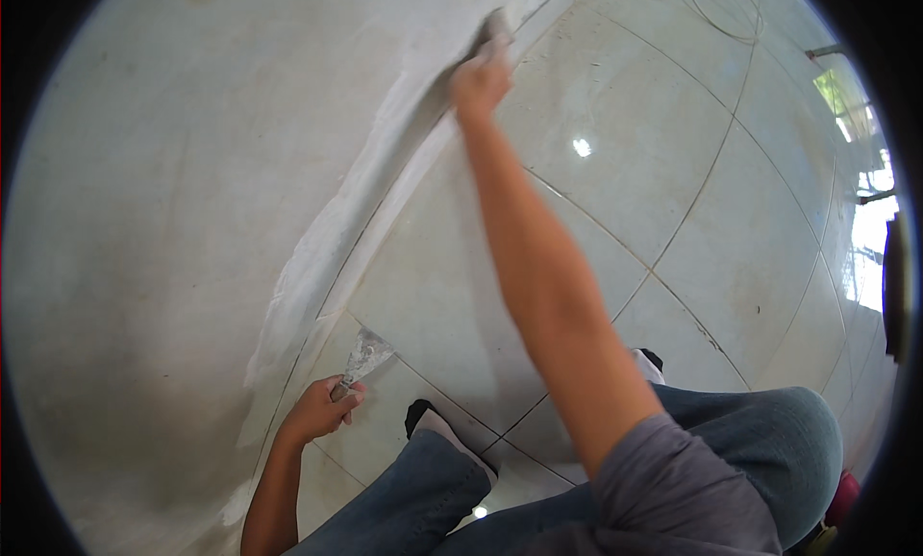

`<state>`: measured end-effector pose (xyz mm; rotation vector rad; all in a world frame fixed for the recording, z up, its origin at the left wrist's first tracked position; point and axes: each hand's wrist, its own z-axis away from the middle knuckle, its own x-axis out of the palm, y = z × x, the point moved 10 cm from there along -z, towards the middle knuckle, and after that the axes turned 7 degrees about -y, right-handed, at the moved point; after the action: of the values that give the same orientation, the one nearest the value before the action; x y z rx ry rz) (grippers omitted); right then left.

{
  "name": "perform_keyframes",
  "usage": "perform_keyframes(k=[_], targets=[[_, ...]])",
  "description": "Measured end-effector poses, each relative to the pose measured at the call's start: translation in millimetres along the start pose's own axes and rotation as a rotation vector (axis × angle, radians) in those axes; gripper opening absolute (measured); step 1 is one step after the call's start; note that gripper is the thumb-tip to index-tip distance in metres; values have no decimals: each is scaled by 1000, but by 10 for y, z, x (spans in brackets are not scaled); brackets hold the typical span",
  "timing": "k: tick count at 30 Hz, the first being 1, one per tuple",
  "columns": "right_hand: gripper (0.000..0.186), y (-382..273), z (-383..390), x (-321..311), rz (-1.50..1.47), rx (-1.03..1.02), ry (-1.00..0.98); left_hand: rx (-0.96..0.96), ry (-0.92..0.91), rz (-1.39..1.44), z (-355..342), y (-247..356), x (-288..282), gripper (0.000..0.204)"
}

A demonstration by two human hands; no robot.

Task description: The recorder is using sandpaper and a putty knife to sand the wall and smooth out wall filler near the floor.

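Note:
Low at the left, my left hand (322, 407) grips a putty knife (367, 356) by its handle, its blade smeared with white paste. My right hand (481, 85) is stretched far forward, closed on a blurred grey tool (493, 32) whose exact kind I cannot make out, against the foot of the pale wall (173, 172). A rough band of white paste (317, 248) runs along the bottom of the wall where it meets the tiled floor (692, 220).
My feet (442, 431) and bent knees (769, 431) are on the floor below. A thin loop of cable (726, 32) lies at the upper right. Dark objects (892, 287) stand at the right rim, and a red object (844, 498) is low at the right.

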<state>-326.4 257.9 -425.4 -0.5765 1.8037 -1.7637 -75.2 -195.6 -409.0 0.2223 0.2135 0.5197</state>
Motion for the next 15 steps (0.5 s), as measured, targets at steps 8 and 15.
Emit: perform_keyframes(k=[8, 15], targets=[[63, 188, 1558, 560, -14, -161, -93, 15, -66, -11, -30, -82, -14, 29], [58, 146, -295, -41, 70, -113, 95, 16, 15, -40, 51, 106, 10, 29]])
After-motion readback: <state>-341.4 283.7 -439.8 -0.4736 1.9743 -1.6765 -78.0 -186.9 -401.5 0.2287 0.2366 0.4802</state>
